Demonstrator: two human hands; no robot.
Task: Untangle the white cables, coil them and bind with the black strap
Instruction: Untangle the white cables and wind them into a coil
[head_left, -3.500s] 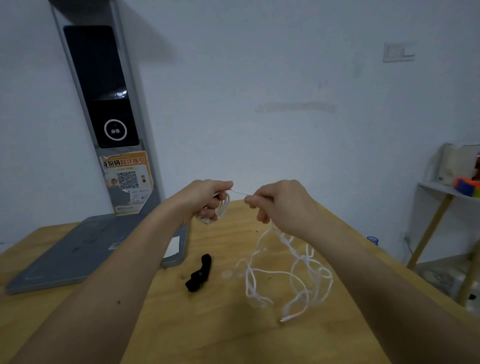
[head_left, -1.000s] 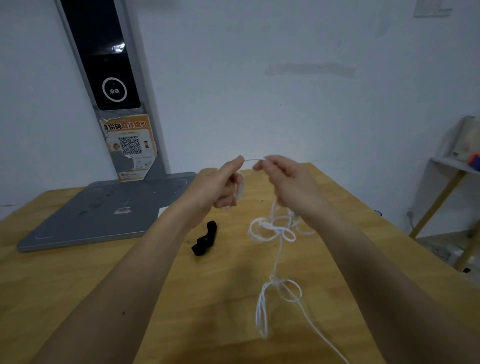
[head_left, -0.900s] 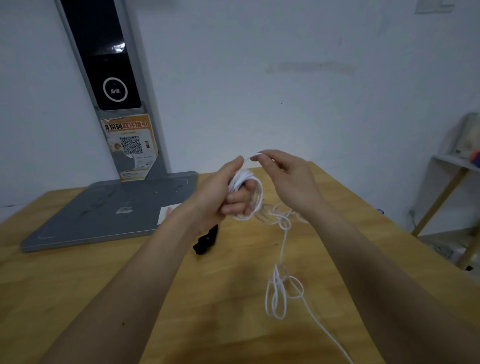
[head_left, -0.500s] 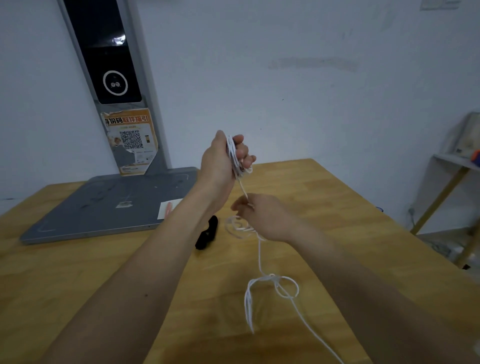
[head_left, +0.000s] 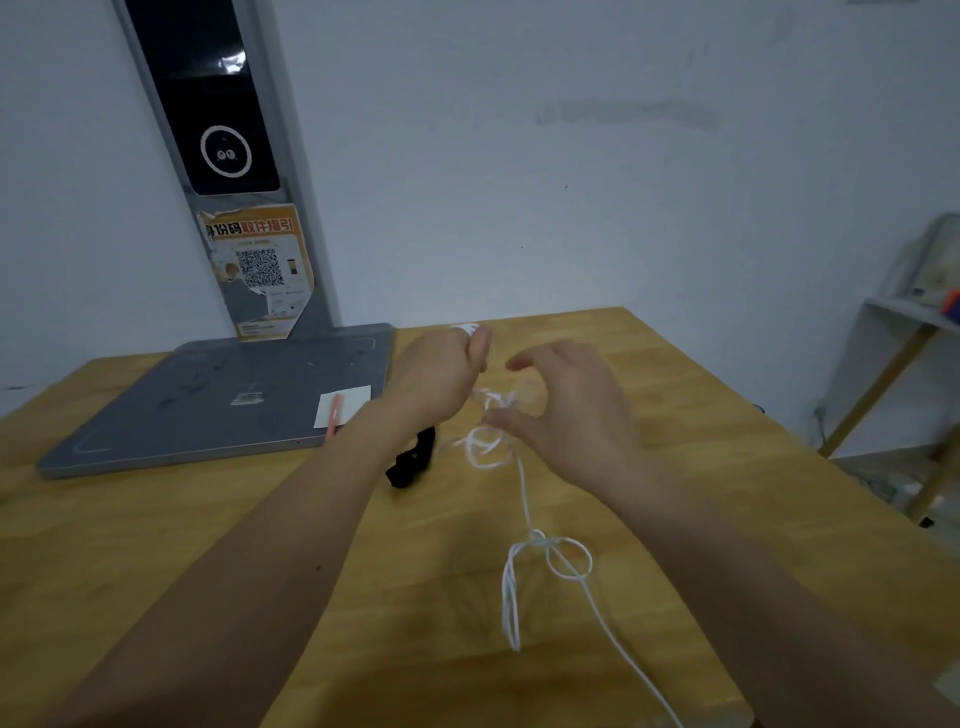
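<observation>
My left hand (head_left: 440, 370) is held above the wooden table (head_left: 208, 545) and grips a small coil of white cable; only a bit of the coil (head_left: 467, 328) shows above the fist. My right hand (head_left: 563, 410) is just to its right, thumb and fingers spread in a curve, blurred, pinching nothing that I can see. Loose white cable (head_left: 485, 449) hangs below the thumb. It runs down to a knotted loop (head_left: 550, 545) on the table and off the bottom edge. The black strap (head_left: 413, 460) lies on the table under my left wrist.
A grey flat base (head_left: 223, 405) with an upright black-screened column (head_left: 208, 104) stands at the back left, with a white card and pink pen (head_left: 340, 408) on its corner. A shelf with wooden legs (head_left: 904, 332) stands beyond the table's right edge.
My left hand has come down from its raised position, still holding the coil. My right hand has let go of the strand, risen beside it and spread its fingers.
</observation>
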